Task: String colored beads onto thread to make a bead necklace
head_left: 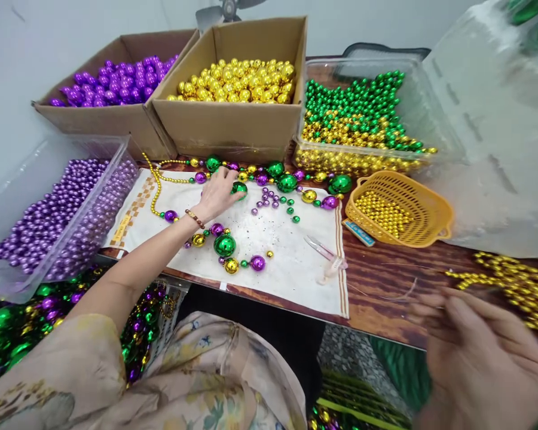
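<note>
My left hand (pixel 219 194) reaches over the white cloth (pixel 278 269), its fingers curled around a large green bead (pixel 239 190) at the far row of beads. Blurred at the lower right, my right hand (pixel 479 352) has thumb and fingers pinched together on a thin clear thread (pixel 399 297), partly lost in the blur. A strand of purple, gold and green beads (pixel 225 245) curves across the cloth in front of me. Small loose purple beads (pixel 269 197) and green beads (pixel 290 210) lie to its right. Pink-handled scissors (pixel 326 252) rest near the cloth's right edge.
Cardboard boxes of purple beads (pixel 125 80) and gold beads (pixel 237 82) stand behind. Clear bins hold green and gold beads (pixel 354 101) and small purple beads (pixel 67 209). An orange basket (pixel 424 224) sits right, with gold bead strings (pixel 520 286) beyond.
</note>
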### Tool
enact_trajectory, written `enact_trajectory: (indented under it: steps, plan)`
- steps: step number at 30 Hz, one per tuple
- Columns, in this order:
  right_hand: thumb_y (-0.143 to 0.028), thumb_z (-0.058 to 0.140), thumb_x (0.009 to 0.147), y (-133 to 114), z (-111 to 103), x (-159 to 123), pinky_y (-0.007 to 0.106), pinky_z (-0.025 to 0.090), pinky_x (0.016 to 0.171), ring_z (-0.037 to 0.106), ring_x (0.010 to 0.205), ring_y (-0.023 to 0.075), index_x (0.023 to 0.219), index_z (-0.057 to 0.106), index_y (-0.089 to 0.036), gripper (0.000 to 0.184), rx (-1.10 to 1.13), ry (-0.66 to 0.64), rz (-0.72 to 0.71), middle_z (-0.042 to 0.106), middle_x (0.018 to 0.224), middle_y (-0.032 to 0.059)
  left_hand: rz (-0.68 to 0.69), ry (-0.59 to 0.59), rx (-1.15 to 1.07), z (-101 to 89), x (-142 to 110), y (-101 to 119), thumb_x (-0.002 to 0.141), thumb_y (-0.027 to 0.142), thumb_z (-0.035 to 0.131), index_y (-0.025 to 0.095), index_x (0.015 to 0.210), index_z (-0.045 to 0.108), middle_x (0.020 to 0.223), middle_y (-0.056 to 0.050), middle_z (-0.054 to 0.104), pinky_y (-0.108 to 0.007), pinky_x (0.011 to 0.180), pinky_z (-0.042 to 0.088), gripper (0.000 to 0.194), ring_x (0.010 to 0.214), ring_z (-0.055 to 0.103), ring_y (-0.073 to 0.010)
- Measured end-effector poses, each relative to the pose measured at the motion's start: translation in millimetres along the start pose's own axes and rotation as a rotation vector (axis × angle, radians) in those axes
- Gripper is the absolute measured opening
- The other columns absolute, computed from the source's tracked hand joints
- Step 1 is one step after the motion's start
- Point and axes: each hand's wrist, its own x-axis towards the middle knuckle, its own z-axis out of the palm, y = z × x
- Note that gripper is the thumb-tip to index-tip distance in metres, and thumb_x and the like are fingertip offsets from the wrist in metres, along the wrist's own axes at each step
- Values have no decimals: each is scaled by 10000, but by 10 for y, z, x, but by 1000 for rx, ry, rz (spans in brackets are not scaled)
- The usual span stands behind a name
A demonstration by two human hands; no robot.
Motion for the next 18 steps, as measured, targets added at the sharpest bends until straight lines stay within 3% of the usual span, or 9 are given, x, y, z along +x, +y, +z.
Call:
enact_trajectory:
  steps: [3,5,7,9,13,18]
  plan:
    - [-319,954,493,183,146,-177,256,564,390,647,465,168,746,758,-125,374,48,-95,59,707,664,65,148,-94,66,101,18,-83,834,226,728,155,1325,544,1357,-169,525,-503,1028,457,530,1232,506,-360]
    - [-295,930,553,258,203,-296,264,571,410,651,466,167,781,765,-128,327,60,-143,85,713,672,65,150,-103,4,146,10,-88,829,161,699,145,1320,556,1347,-174,535,-510,1027,454,511,1219,521,-349]
    - [-291,897,630,316,220,-396,257,579,443,672,505,167,852,777,-131,298,32,-226,117,724,699,70,129,-75,-197,143,-13,-66,831,176,697,141,1291,577,1309,-169,559,-494,1014,463,476,1188,546,-319]
    - [-303,853,717,374,220,-481,251,590,486,701,576,171,950,784,-143,291,-19,-339,154,741,756,81,106,-70,-543,104,-62,-11,840,267,712,163,1259,595,1262,-143,594,-451,963,497,448,1115,588,-271]
    - [-320,792,809,484,275,-639,252,604,529,724,629,178,976,784,-159,232,-79,-493,179,759,797,88,52,-152,-1195,28,-239,224,847,375,721,218,1226,627,1231,-97,634,-355,881,538,421,1020,632,-193]
    - [-318,755,837,523,413,-822,240,595,520,719,592,173,933,784,-163,185,-75,-548,172,748,745,68,156,-76,-1401,30,-477,580,839,343,760,303,1285,624,1321,-62,606,-367,979,531,468,1146,613,-205]
